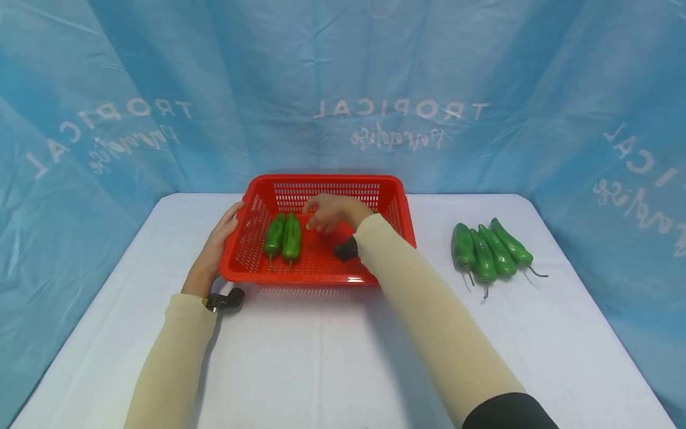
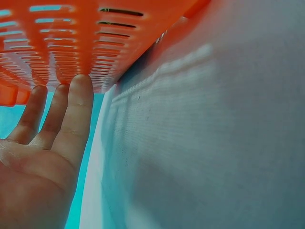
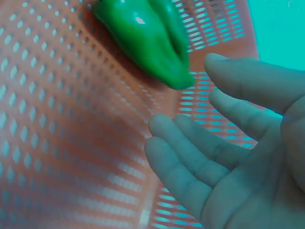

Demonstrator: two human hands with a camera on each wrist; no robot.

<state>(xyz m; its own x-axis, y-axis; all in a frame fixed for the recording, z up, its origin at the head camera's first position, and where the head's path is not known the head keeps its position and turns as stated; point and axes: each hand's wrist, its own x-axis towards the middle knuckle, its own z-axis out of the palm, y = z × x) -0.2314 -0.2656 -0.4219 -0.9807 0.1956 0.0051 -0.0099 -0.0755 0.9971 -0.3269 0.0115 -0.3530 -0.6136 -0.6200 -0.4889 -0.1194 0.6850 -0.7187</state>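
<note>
A red plastic basket (image 1: 316, 279) with slotted sides stands on the white table. Two green peppers (image 1: 291, 238) lie side by side in its left half, stems toward the near side. My left hand (image 1: 217, 241) rests against the basket's left wall; in the left wrist view its straight fingers (image 2: 78, 107) touch the slotted side. Inside the basket, my right hand (image 1: 334, 211) hovers right of the two peppers with its fingers loosely bent and nothing held. The right wrist view shows green peppers (image 3: 143, 40) beyond the thumb, apart from the fingers.
Several green peppers (image 1: 493, 253) lie in a row on the white table (image 1: 321, 357), right of the basket. Blue printed cloth (image 1: 343, 71) hangs behind the table and along both sides.
</note>
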